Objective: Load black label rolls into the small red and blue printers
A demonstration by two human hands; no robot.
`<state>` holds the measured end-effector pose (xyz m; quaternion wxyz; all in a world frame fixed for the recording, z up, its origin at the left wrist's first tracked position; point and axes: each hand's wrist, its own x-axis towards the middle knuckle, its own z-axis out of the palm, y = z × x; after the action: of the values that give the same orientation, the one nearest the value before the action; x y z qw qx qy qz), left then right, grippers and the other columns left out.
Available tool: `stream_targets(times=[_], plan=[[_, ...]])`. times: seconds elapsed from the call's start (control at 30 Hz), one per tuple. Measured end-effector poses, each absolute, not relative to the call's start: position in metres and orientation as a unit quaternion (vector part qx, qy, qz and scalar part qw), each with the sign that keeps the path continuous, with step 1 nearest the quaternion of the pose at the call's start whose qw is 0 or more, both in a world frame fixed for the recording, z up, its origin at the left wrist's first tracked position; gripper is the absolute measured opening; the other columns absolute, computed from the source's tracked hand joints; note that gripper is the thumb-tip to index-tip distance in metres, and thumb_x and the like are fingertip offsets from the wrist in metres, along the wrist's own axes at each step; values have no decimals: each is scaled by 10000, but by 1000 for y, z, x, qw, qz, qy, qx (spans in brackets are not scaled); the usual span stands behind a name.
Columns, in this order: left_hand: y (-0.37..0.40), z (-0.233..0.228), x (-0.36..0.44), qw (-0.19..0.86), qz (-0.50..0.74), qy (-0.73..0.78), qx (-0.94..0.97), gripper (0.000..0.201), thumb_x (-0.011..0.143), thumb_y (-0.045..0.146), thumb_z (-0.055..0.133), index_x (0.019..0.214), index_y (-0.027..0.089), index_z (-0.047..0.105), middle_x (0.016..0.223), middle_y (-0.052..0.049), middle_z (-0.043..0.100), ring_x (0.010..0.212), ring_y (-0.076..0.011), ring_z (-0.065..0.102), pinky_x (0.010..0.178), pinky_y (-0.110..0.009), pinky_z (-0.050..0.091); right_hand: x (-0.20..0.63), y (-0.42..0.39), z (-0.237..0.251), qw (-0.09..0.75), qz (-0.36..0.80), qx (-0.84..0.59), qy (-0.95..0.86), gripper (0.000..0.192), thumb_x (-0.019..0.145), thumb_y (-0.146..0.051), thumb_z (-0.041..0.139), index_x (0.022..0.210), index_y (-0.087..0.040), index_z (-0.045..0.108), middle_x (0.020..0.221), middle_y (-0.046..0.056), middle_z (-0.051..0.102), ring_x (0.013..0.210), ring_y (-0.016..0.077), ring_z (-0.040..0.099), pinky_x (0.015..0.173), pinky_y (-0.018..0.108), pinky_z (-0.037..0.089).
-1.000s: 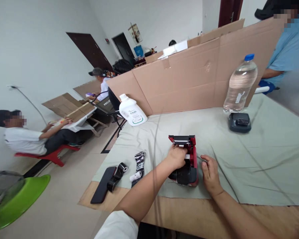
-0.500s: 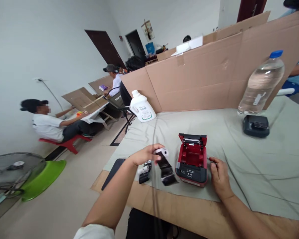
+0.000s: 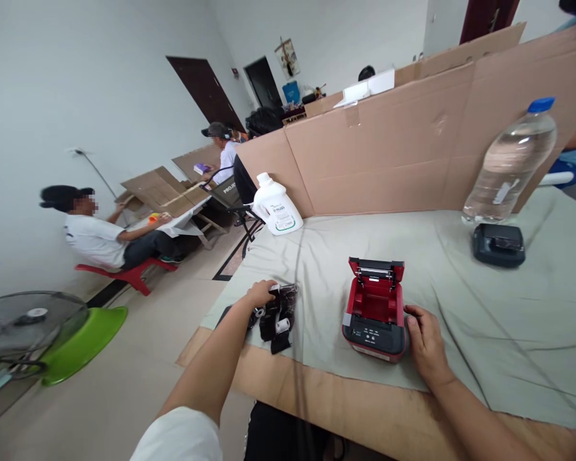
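Observation:
A small red and black printer (image 3: pixel 375 309) stands on the grey cloth with its lid open and its paper bay empty. My right hand (image 3: pixel 425 344) rests flat against its right side, fingers touching the casing. My left hand (image 3: pixel 260 294) reaches to the left and lies on a heap of paper rolls (image 3: pixel 279 314) with loose black tape, fingers curled over one roll. A dark phone (image 3: pixel 225 314) lies just under that hand, mostly hidden.
A white jug (image 3: pixel 274 206) stands at the cloth's far left corner. A water bottle (image 3: pixel 510 161) and a black printer (image 3: pixel 498 244) sit at the right. A cardboard wall (image 3: pixel 388 147) closes the back. Other people sit at the left; a green basin (image 3: pixel 79 342) is on the floor.
My left hand lifted a paper roll out of the red printer, carried it left and set it down among the other rolls. My right hand moved against the printer's side.

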<state>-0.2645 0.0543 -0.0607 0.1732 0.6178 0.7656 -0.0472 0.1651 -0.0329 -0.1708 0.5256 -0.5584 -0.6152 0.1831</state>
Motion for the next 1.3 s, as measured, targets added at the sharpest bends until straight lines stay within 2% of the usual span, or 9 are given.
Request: stream_targets(times=[0.17,0.33,0.5,0.8,0.87,0.97,1.03,1.2,1.3], plan=[[54,-65,-242,91,-73,747,654,648,678,106,557,1312,218,485,1433,-129,455,1311,-338,386,1025,-494,334,165,-32,-172,526,188,-557,-614,409,953,-509,363,1084,-190,583,1026,111,636,985,258,562,868,461,461],[49,-78,-205,61,-77,690,717,490,722,58,501,1189,180,586,1263,-120,589,1254,-306,433,1049,-470,304,164,-32,-171,524,200,-561,-609,417,947,-527,375,1083,-198,592,1033,107,638,995,260,561,878,464,461],[39,-82,-165,83,-54,613,784,499,719,38,490,1183,188,598,1203,-70,623,1148,-222,516,1024,-336,372,163,-33,-169,523,206,-563,-606,409,952,-515,375,1081,-191,589,1028,111,640,995,255,567,866,454,475],[20,7,-164,-61,6,651,757,479,718,34,453,1145,157,632,1172,-131,607,1132,-295,497,1024,-422,388,162,-33,-166,530,204,-561,-602,380,954,-500,387,1068,-203,595,1014,100,653,981,250,582,868,454,485],[8,30,-162,14,18,653,757,485,694,44,469,1131,164,640,1129,-105,634,1093,-279,534,1002,-402,410,162,-33,-166,529,204,-560,-604,382,954,-503,384,1066,-204,595,1010,97,656,977,250,585,861,454,488],[-12,53,-142,346,-43,478,806,466,695,129,571,1145,225,643,1024,-14,686,931,-204,618,855,-282,488,162,-33,-164,528,205,-560,-605,381,956,-507,377,1048,-211,598,998,92,660,966,249,589,851,450,492],[-20,56,-120,479,-74,354,800,485,712,193,648,1195,229,619,1025,-14,698,895,-184,634,814,-251,494,162,-33,-163,529,204,-562,-602,371,958,-502,377,1042,-217,599,998,90,661,964,247,592,851,448,492],[1,24,-57,375,73,408,829,397,754,142,620,1145,190,570,1118,-58,654,1018,-186,605,927,-305,458,162,-33,-165,530,202,-562,-603,350,960,-481,385,1050,-213,592,997,88,658,968,240,588,855,440,493],[21,-1,-29,321,47,417,849,403,749,144,645,1140,179,551,1125,-72,659,1021,-207,616,915,-324,468,163,-34,-166,535,193,-559,-603,321,965,-449,385,1059,-210,578,996,89,648,966,238,584,858,445,490]])
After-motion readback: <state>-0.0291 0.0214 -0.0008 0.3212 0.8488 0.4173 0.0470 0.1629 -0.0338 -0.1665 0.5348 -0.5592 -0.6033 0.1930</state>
